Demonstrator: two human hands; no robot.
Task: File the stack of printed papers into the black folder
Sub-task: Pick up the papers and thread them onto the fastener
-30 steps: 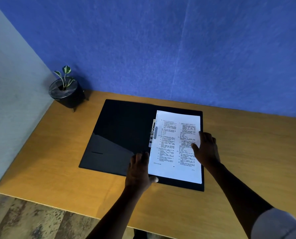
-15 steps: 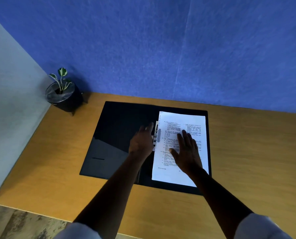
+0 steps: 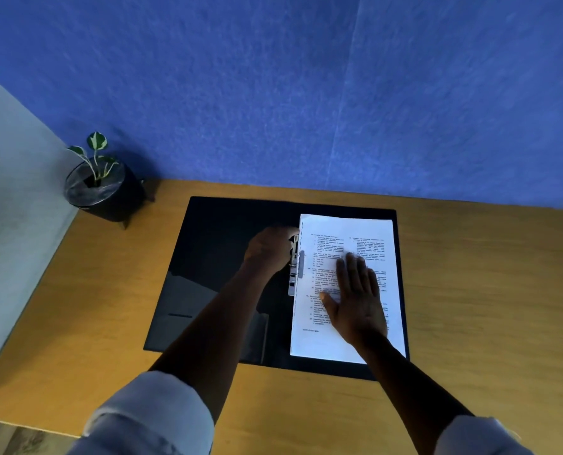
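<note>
At the metal clip [image 3: 294, 264], the left hand [image 3: 268, 247] has advanced, fingers curled on it. The right hand [image 3: 358, 297] stays flat, fingers together, on the papers [image 3: 372, 231] in the black folder [image 3: 227, 231].

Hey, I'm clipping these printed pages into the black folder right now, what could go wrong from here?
1. The left hand is working the metal fastener at the paper stack's left edge. A fingertip might get pinched there.
2. Only the right hand, lying flat, pins the stack, so lifting it early may let sheets slide out of line.
3. The open black folder lies loose on the desk and could shift under pressure.
</note>
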